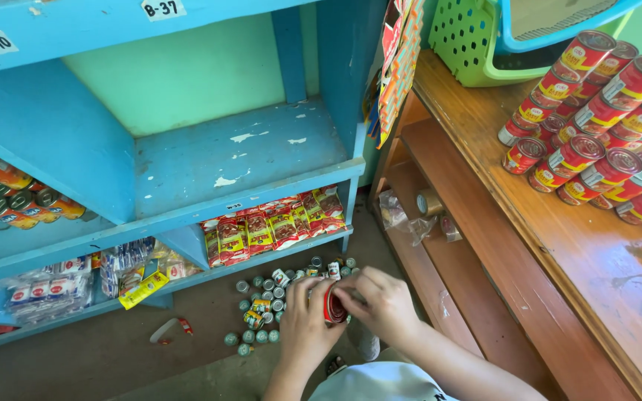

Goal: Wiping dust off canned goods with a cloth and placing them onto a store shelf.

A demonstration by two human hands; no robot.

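Head view: I am holding a red tin [334, 304] low over the floor [113, 349], my left hand [305, 321] and right hand [380, 303] both closing around it. Small cans [261, 308] are standing beneath, near the blue shelf's [239, 160] bottom edge. Lifting it next needs a steady two-handed grip, I judge.

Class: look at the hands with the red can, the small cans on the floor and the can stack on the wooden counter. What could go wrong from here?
1. The red can, pinched between left hand and right hand, might slip onto the small cans below.
2. Those floor cans could roll if knocked.
3. The stacked cans on the wooden counter might topple if bumped.
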